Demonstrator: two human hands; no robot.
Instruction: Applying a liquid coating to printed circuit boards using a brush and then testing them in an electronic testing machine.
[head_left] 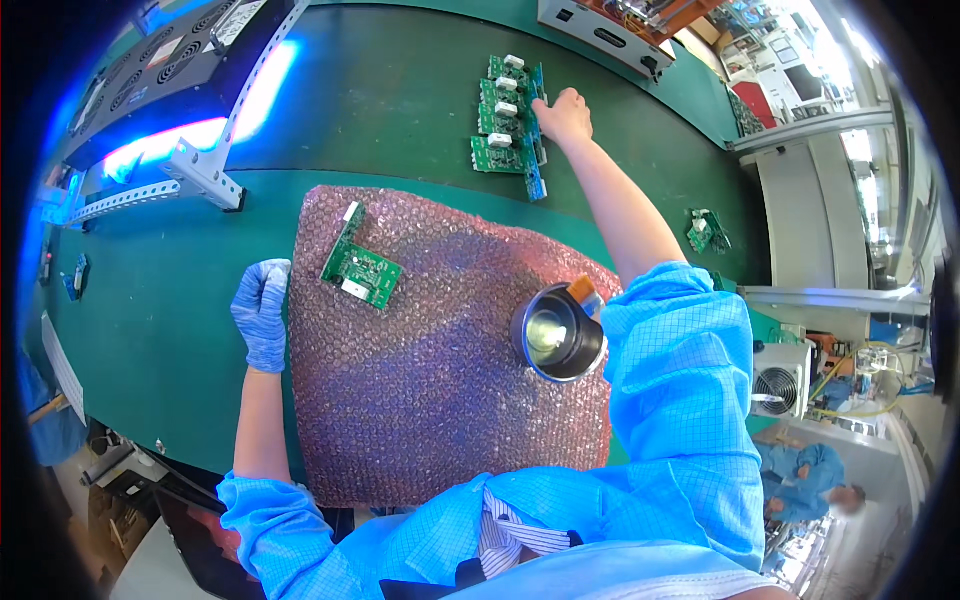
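Observation:
My right hand, bare, reaches to the far side of the table. Its fingers are closed at the edge of a long blue-edged circuit board, which has several small green boards with white parts along its left side. My left hand wears a blue-grey glove and is curled up beside the left edge of a pinkish bubble-wrap sheet; whatever its fingers may hold is hidden. Two joined green circuit boards lie on the sheet's upper left. A dark metal cup with an orange-brown piece at its rim stands on the sheet's right.
Fan units on a white metal frame with bright light stand at the far left. A white-and-orange machine is at the back. One small green board lies on the right, another on the far left. A person is at lower right.

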